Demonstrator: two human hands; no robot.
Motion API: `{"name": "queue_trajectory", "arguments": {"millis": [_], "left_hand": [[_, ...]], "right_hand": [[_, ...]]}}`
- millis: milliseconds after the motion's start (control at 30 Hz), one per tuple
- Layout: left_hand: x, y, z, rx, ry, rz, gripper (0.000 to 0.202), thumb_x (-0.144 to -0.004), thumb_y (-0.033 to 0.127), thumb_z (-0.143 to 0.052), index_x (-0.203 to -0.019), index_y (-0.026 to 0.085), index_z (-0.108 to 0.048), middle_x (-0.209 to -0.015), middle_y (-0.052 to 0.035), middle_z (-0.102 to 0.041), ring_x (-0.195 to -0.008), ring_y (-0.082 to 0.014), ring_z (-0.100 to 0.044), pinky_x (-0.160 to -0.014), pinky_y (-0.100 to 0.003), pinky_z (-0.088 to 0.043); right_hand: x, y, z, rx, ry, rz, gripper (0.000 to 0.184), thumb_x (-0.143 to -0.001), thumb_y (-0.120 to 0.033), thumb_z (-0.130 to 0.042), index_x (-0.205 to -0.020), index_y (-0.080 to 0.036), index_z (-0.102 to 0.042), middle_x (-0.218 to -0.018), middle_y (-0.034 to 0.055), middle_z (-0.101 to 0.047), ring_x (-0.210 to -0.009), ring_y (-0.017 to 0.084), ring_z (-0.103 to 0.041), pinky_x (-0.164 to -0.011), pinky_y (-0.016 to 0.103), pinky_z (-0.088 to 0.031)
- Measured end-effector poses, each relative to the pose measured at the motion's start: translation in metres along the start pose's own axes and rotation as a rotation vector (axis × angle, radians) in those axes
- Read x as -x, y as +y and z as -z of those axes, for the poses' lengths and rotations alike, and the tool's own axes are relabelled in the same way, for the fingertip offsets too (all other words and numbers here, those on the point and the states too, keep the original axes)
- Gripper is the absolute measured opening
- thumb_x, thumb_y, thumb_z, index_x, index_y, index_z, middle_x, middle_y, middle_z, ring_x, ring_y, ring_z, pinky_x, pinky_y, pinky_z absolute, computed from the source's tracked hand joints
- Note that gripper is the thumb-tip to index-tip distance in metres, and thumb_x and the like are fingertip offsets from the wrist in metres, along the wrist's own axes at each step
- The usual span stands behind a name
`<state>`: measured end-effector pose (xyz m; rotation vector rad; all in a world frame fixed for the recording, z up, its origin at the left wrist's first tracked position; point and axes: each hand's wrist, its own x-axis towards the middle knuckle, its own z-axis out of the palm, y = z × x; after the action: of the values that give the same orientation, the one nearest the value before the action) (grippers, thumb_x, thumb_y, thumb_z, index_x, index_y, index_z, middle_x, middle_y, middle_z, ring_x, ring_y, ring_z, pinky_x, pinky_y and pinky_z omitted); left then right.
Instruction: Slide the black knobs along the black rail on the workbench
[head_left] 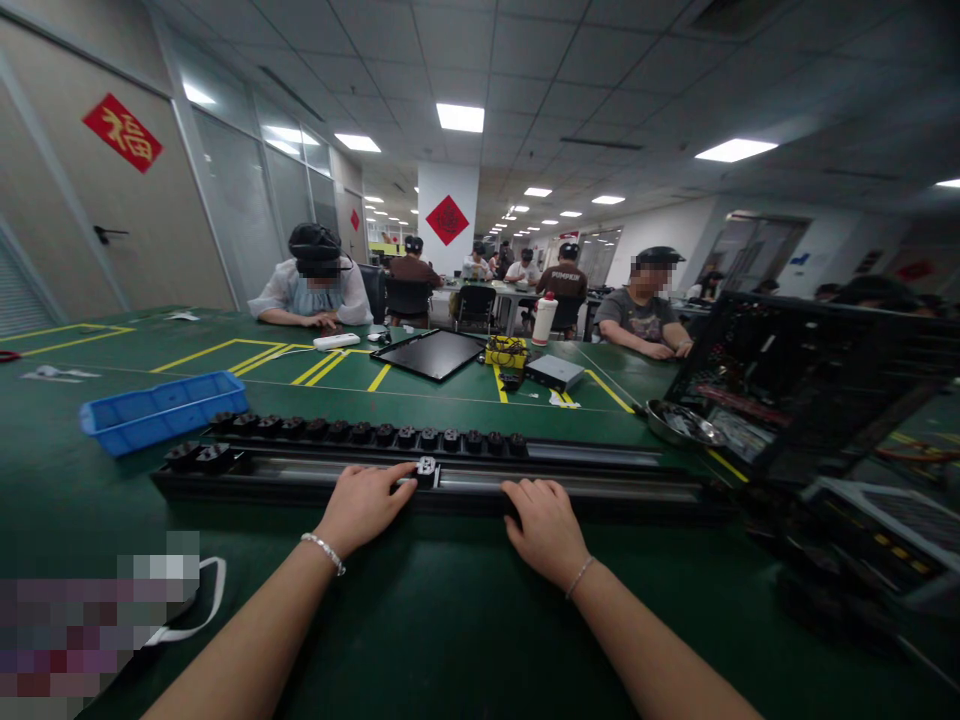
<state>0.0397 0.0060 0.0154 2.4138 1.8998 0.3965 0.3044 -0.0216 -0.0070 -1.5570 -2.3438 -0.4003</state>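
Observation:
A long black power track (615, 487) with a shiny groove lies across the green table in front of me. My left hand (367, 508) is at its middle, with thumb and index finger close together at the left side of a pale-faced socket module (427, 467) seated in the groove. My right hand (546, 530) grips the same track further right, fingers over the top and thumb at the front edge. Two black socket modules (214, 455) sit near the track's left end. Behind it lies a second track (592, 453) carrying a row of several black socket modules (361, 433).
A blue bin (165, 410) stands at left behind the tracks. A metal bowl (684, 424), an open computer case (795, 380) and a power supply (885, 540) are at right. Beyond are a dark panel (431, 354) and a grey box (555, 373). People sit across the table.

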Motion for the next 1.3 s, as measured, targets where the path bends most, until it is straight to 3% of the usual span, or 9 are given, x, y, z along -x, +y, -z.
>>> {"name": "queue_trajectory", "arguments": {"millis": [1300], "left_hand": [[-0.0012,-0.0013,-0.0019,0.007,0.000,-0.014,0.048,-0.083,0.053,-0.024,-0.117,0.034,-0.053,-0.104,-0.0025,-0.067,-0.100,-0.0206,-0.056,-0.090,-0.040,-0.026]], "right_hand": [[-0.0002,0.0000,0.0003,-0.025,0.008,-0.002,0.032,-0.076,-0.024,-0.051,-0.108,-0.022,-0.051,-0.095,0.0046,-0.058,-0.089,0.018,-0.048,-0.086,0.033,-0.025]]}}
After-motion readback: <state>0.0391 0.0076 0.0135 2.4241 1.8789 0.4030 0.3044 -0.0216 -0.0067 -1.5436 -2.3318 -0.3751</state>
